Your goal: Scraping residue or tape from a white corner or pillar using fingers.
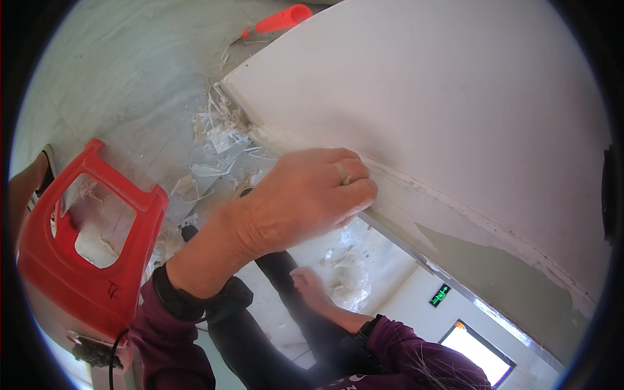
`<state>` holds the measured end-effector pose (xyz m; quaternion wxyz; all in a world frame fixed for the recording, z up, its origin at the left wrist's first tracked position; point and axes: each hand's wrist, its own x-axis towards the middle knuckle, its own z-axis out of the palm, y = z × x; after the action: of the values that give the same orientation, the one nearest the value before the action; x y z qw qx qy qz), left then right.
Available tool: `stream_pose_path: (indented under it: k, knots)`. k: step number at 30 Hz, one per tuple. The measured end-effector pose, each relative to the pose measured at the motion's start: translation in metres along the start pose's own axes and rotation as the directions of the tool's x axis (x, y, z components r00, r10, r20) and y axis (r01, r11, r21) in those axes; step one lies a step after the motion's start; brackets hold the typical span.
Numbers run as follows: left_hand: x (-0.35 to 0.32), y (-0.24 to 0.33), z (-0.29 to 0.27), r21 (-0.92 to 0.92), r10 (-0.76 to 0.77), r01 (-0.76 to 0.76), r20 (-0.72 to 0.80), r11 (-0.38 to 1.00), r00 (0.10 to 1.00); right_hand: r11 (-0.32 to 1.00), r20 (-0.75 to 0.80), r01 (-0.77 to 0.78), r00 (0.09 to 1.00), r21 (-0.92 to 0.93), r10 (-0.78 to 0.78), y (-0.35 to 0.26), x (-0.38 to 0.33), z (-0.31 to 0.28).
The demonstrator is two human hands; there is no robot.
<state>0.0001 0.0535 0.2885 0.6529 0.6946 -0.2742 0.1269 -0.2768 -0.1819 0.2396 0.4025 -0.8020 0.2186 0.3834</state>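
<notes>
My left hand (pixel 312 192), with a ring on one finger, is closed against the lower border of a large white panel (pixel 455 84). Its fingers are bent inward, and whatever they pinch is hidden. Beside it runs a rough whitish strip, partly peeled to a grey-green layer (pixel 500 266), with a metal edge (pixel 422 257) below. My right hand (pixel 312 289) is lower down, by my dark-clad leg, apart from the panel. Its fingers look curled, and what they hold is too small to make out. Pale peeled scraps (pixel 224 140) lie on the floor near the panel's corner.
A red plastic stool (pixel 91 240) stands at the left, with a foot in a dark shoe (pixel 47 170) beyond it. A tool with a bright red-orange handle (pixel 279 21) lies at the top. A green lit sign (pixel 440 295) and a bright opening (pixel 478 354) appear lower right.
</notes>
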Motion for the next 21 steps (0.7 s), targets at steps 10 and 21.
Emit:
stream_pose_path:
  k: [10,21]
  knots:
    - [-0.011,0.000,0.013,-0.157,-0.092,0.063,-0.188,0.986,0.978,0.999,-0.034,-0.008,0.999,0.045,0.010,-0.002,0.000,0.001]
    - [0.003,0.001,-0.012,0.063,0.037,-0.045,0.120,0.997,0.992,1.000,0.000,0.026,1.000,-0.017,-0.026,-0.002,0.001,0.000]
